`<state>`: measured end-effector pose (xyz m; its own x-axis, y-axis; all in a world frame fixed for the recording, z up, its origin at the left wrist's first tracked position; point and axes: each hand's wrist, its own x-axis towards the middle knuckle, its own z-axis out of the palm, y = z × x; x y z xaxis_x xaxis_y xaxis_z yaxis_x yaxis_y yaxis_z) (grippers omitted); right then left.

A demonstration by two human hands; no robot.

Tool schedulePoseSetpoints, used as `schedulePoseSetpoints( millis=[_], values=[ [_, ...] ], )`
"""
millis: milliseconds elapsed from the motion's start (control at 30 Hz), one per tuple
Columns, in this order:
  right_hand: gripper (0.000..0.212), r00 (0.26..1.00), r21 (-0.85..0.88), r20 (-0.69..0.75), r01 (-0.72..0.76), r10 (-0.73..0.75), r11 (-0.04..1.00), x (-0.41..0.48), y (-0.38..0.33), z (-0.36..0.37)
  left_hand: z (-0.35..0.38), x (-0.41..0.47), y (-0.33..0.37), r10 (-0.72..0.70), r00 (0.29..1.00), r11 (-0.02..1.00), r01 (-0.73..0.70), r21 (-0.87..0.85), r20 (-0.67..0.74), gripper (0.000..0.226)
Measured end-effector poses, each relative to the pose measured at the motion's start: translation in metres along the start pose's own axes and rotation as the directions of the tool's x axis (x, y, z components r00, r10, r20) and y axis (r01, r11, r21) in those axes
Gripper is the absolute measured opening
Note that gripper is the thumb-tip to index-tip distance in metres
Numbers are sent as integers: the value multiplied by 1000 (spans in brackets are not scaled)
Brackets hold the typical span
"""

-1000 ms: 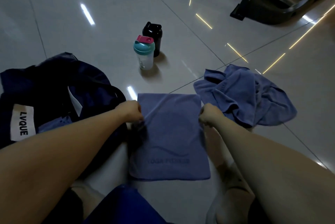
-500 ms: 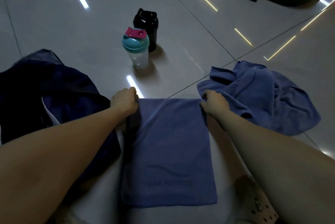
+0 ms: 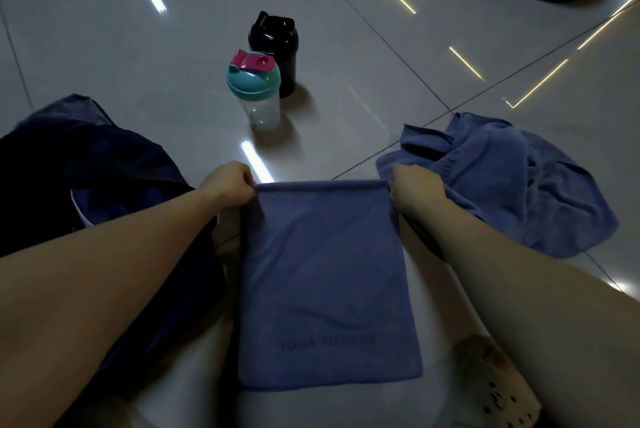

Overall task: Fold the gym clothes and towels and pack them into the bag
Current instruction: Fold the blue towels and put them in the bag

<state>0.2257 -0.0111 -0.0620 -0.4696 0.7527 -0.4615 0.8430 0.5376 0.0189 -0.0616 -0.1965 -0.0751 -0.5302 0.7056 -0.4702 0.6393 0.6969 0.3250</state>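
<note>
Two far corners of the folded towel [image 3: 325, 282] are pinched in the head view: left hand [image 3: 227, 183] at eleven o'clock, right hand [image 3: 414, 190] at one. The folded towel lies on the floor [image 3: 207, 29], long axis twelve to six. The bag [image 3: 104, 178] sits at nine o'clock, nearer the left hand; a crumpled towel [image 3: 519, 178] lies at two.

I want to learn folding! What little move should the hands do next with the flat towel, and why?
Probably bring the far edge back onto the near edge, halving the towel. The left hand and right hand each pinch a far corner, and the towel lies flat and long, likely wanting one more fold before the bag.
</note>
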Motion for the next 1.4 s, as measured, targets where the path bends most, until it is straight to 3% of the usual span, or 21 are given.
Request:
schedulePoseSetpoints(
  millis=[133,233,333,467,600,667,733,800,967,1067,1200,1400],
  values=[
    [35,993,131,-42,118,-113,984,-6,7,-15,-16,-3,1,7,1000,992,-8,-125,-5,13],
    [36,979,132,-38,204,-200,970,-18,20,-39,-34,-10,7,37,999,984,-41,-176,-29,15],
    [30,960,96,-217,202,-178,975,-30,31,-69,-61,-23,21,36,991,952,-73,-296,-132,8],
    [29,870,33,-475,167,-132,985,-45,34,-120,-110,-44,40,21,965,887,-138,-441,-260,9],
    [25,729,226,-683,264,-41,938,-65,36,-161,-162,-78,56,45,910,792,-284,-541,-413,9],
    [18,717,368,-697,370,-10,853,-80,36,-177,-182,-97,59,69,881,741,-359,-567,-468,9],
    [13,780,547,-626,453,-15,704,-101,35,-190,-194,-112,56,102,869,712,-403,-574,-483,9],
    [15,868,702,-490,445,-77,556,-120,39,-192,-199,-125,48,117,879,699,-404,-590,-462,10],
    [12,956,846,-198,277,-214,455,-140,52,-159,-181,-146,16,180,957,711,-286,-643,-227,13],
    [11,964,846,-11,151,-267,511,-147,51,-121,-144,-153,-8,194,981,787,-153,-598,4,19],
    [13,947,766,177,40,-270,641,-159,49,-57,-84,-168,-27,166,956,925,-65,-373,243,7],
    [11,847,639,448,-79,-287,765,-171,43,0,-27,-173,-43,57,849,992,12,-128,525,8]
  ],
)
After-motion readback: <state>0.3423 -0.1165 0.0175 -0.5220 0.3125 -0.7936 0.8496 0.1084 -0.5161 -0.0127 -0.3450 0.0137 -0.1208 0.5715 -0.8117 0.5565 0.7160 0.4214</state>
